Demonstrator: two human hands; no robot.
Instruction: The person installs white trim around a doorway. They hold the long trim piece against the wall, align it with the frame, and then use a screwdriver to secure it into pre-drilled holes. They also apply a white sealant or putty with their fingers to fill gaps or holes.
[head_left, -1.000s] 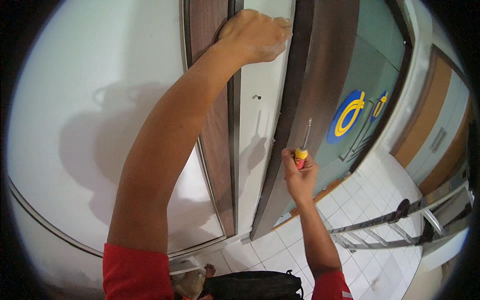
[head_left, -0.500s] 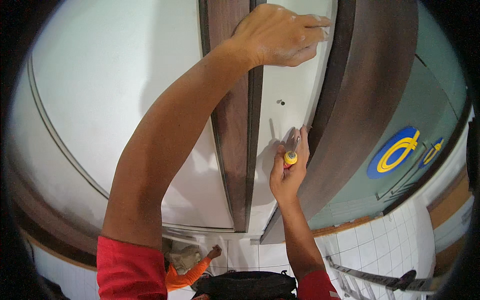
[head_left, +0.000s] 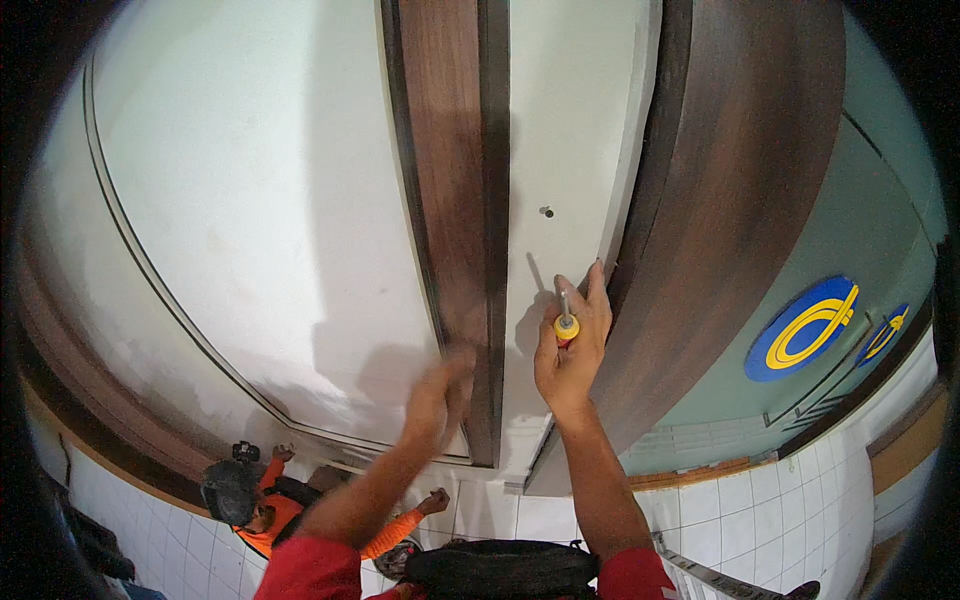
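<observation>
In my right hand (head_left: 585, 355) is a screwdriver (head_left: 566, 326) with a yellow and red handle, its metal shaft pointing up. Two of that hand's fingers reach up near the edge of the white wall panel (head_left: 570, 110). A small dark hole (head_left: 548, 212) with a pale spot beside it shows in the panel above the tool. My left hand (head_left: 438, 405) is smeared by motion in front of the dark brown wood strip (head_left: 440, 130), low down, and its fingers do not show plainly.
Below on the left, a person in orange with a black cap (head_left: 228, 492) is close under my left arm. A metal ladder (head_left: 720, 577) stands at lower right on white floor tiles (head_left: 700, 505). A wide brown frame (head_left: 745, 150) and a glass pane with blue and yellow emblems (head_left: 803, 328) are on the right.
My left hand has come down from high on the white panel to the lower wood strip. The right hand still holds the screwdriver. More of the person in orange is visible.
</observation>
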